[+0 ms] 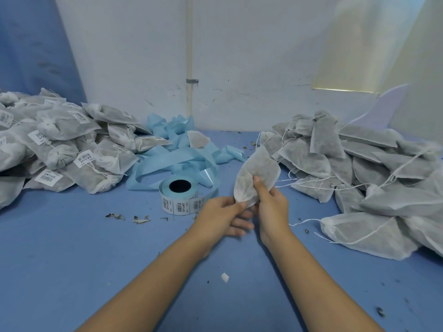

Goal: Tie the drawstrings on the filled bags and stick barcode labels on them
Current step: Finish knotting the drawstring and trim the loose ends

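Over blue table (72, 248), bag (256, 174), white wall (239, 56) behind

table (72, 248): blue | bags (374, 168): grey-white | label roll (178, 200): white, black barcodes | backing strip (172, 161): light blue

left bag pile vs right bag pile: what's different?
Labels: left pile bags carry white barcode stickers; right pile bags show none.
Necks: left pile bags are bunched shut; right pile bags lie flatter, loose strings trailing out.
Shared: both hold white mesh bags with grey filling, heaped on the blue table.
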`<state>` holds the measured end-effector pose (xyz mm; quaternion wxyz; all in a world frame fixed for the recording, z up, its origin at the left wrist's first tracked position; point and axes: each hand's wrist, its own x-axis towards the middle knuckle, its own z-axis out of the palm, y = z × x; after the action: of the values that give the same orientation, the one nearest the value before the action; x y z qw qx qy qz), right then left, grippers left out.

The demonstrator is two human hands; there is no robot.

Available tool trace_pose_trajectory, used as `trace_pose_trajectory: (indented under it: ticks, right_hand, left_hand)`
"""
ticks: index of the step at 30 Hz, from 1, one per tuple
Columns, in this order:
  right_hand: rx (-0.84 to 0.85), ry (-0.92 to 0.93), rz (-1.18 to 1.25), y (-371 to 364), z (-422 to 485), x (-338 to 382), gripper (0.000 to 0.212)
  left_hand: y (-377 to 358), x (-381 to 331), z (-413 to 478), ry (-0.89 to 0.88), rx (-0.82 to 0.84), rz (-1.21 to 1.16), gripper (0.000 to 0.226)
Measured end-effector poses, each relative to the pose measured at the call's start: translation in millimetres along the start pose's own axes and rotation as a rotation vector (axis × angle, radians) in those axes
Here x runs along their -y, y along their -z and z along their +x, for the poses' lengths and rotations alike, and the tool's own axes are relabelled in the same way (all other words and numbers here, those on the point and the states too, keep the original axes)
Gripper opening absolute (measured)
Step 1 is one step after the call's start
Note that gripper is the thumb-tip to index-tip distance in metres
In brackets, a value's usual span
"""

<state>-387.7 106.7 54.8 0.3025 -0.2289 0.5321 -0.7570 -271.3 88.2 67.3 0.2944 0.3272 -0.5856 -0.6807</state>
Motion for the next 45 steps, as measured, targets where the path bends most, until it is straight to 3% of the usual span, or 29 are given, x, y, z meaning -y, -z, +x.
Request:
trace_pose_trajectory:
  ticks: [6, 11, 14, 18, 21, 25, 30, 37, 42, 45]
  right_hand:
    - [0.145, -0.031, -0.332, -8.3, -2.9, -2.9, 0.043]
    - [-0.011, 0.146, -0.557, -6.2, -10.5, -5.0, 0.019]
    - [0.036, 0.208, -0.61, -4.7, -17.3, -2.5, 0.02]
    - [0.163, 0.073, -0.443, -14.9, -27.2, -5.6, 0.02]
    - [0.172, 0.024, -0.323, -18.1, -28.6, -6.3, 0.012]
    - [0.199, -0.046, -0.238, -17.8, -28.6, -0.9, 0.015]
    - [0.177, -0.129, -0.18, -16.2, -27.5, 8.0, 0.021]
    - [0.133, -0.201, -0.107, -14.2, -22.4, 14.1, 0.014]
    - [0.245, -0.317, 0.039, -6.8, -17.2, 17.2, 0.015]
    - [0.277, -0.301, -0.004, -4.8, -15.8, 15.3, 0.013]
  left_hand:
    - [5.8, 2.0, 3.8, -0.021, -0.195, 0.014, 0.026]
    - [8.6, -0.1, 5.7, -0.018, -0.141, -0.152, 0.025]
    - [10.4, 1.8, 7.0, -0.046, -0.098, -0.164, 0.024]
    - [12.3, 5.5, 7.8, -0.077, -0.079, -0.136, 0.029]
    - [13.0, 7.5, 9.1, -0.077, -0.076, -0.136, 0.034]
    - [12.5, 7.7, 10.1, -0.07, -0.043, -0.122, 0.031]
    - [17.9, 4.0, 9.2, 0.006, 0.05, -0.072, 0.028]
    - [11.2, 2.0, 6.6, 0.012, 0.009, -0.058, 0.04]
    - [5.6, 9.7, 4.8, -0.122, -0.159, 0.174, 0.017]
    - [16.3, 15.8, 5.8, -0.337, -0.292, 0.559, 0.01]
